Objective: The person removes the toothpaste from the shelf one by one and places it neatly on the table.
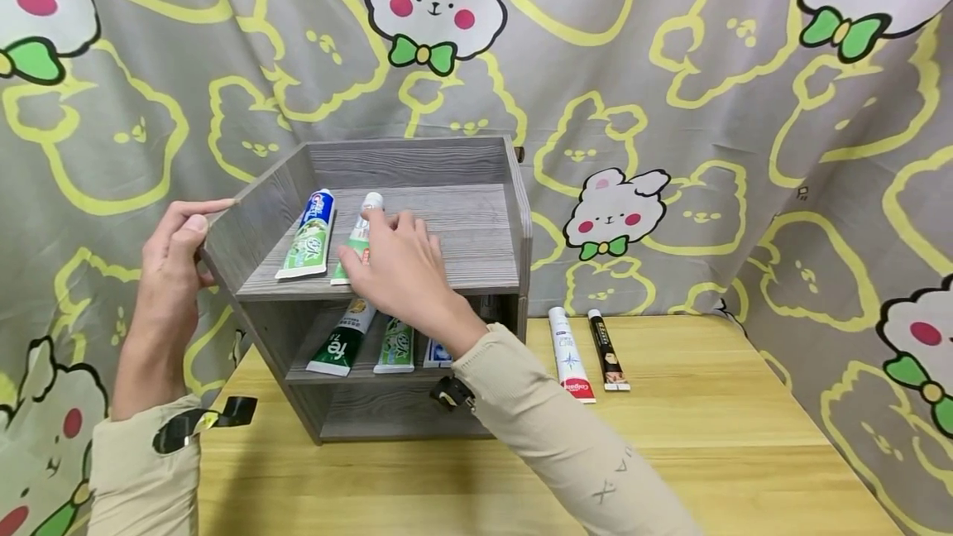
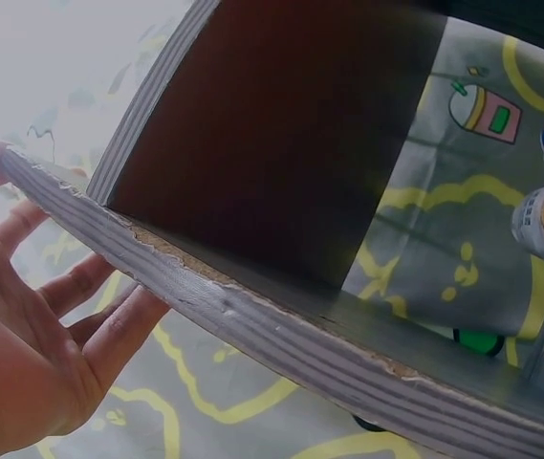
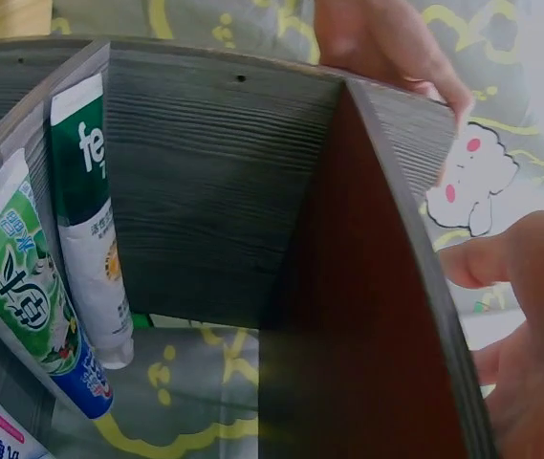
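One toothpaste tube [image 1: 361, 236] is positioned on the top shelf [image 1: 476, 238], under the right hand [image 1: 402, 263]; pinching cannot be confirmed. The side panel [image 1: 241, 251] is gripped by the left hand [image 1: 170, 271]. Presumably light and soft, the tube is best held midbody.

I note a yellow wood-grain table [image 1: 670, 470] bearing a grey shelf unit [image 1: 476, 246], a white-and-red tube [image 1: 570, 361] and a black tube [image 1: 606, 347]. Top tier: blue-and-green tube [image 1: 308, 236], white-and-green tube [image 1: 360, 235]. Middle tier [image 1: 301, 375]: at least three tubes.
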A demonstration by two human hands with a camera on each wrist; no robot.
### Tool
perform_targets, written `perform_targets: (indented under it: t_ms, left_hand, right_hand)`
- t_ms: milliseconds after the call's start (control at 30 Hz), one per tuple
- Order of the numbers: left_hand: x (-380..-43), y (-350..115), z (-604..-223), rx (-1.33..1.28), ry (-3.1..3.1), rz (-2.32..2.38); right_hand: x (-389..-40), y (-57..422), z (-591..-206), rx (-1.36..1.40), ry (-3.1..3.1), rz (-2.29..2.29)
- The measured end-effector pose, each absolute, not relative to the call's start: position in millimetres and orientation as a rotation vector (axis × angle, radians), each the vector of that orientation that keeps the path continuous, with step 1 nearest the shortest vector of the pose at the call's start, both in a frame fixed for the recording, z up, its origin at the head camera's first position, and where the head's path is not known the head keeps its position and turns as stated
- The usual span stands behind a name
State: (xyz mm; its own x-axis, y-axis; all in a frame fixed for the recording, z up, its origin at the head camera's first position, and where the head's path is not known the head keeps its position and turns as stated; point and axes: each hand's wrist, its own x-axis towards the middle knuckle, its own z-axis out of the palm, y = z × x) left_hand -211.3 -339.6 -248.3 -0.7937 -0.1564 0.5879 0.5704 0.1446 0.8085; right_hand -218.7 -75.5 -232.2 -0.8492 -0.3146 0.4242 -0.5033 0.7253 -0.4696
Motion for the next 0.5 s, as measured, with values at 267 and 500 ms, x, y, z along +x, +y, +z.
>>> perform_targets:
  t_ms: [267,500]
  left_hand:
    - [-210.9,-341.9,-248.9,-0.399,-1.85,-1.723]
    - [-212.7,-341.6,-248.6,-0.415,-1.854,-1.718]
  right_hand:
    - [-224.3,-99.3,-232.9,0.52,-2.672,0.583]
    - [-226.8,-107.0,-233.4,0.422,-2.701,0.425]
